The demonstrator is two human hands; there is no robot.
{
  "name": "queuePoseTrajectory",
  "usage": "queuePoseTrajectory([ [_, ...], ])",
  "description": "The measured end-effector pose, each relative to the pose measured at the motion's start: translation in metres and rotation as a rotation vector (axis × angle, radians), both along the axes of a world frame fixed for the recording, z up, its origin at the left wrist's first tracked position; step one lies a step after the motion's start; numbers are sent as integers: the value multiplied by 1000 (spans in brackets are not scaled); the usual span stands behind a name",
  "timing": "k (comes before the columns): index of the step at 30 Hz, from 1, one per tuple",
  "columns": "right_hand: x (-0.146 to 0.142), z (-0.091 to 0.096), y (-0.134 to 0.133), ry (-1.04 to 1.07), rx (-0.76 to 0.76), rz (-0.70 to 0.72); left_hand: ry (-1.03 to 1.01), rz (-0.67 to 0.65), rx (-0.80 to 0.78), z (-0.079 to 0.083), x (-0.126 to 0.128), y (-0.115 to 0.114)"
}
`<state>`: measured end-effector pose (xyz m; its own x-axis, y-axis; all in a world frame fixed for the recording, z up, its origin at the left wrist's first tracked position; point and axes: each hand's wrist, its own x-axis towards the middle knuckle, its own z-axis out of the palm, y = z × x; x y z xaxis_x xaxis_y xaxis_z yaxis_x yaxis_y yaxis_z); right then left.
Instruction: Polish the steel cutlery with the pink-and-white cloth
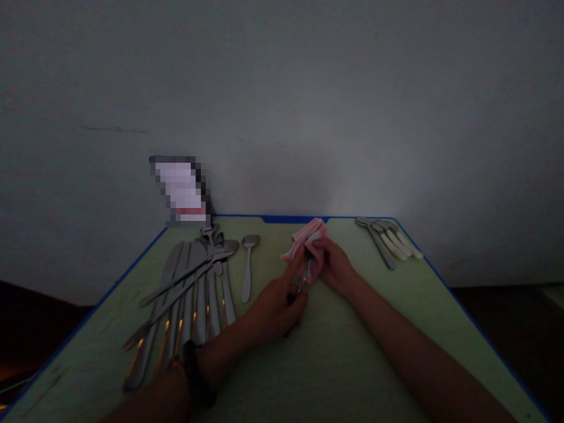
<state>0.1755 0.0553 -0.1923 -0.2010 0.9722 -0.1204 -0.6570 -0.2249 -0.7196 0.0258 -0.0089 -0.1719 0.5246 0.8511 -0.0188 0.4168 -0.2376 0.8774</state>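
Observation:
Over the middle of the table, my left hand [279,302] is closed round a metal piece of cutlery [302,278], one finger stretched along it. Its head is covered by a pink cloth [314,226], so I cannot tell whether it is a spoon or a fork. My right hand [337,265] grips the folded cloth, pressing it around the upper end of the cutlery. Left of my left hand lies a single short spoon [248,267] with its bowl away from me.
Several metal knives [187,294] lie side by side on the left, with long spoons [189,267] across them. Cutlery with white handles [396,241] and a dark spoon [376,241] rest at the back right. A blurred-out phone-like screen [183,185] leans against the wall [282,106] behind the blue-edged table [343,376].

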Motion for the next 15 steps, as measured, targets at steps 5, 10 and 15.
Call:
queuePoseTrajectory([
  [5,0,5,-1,32,-4,57,-18,-14,-13,0,0,0],
  [10,0,7,-2,34,33,73,-16,-2,-14,1,0,-1],
  [15,-1,9,-2,71,24,55,-16,16,-7,4,1,-3],
])
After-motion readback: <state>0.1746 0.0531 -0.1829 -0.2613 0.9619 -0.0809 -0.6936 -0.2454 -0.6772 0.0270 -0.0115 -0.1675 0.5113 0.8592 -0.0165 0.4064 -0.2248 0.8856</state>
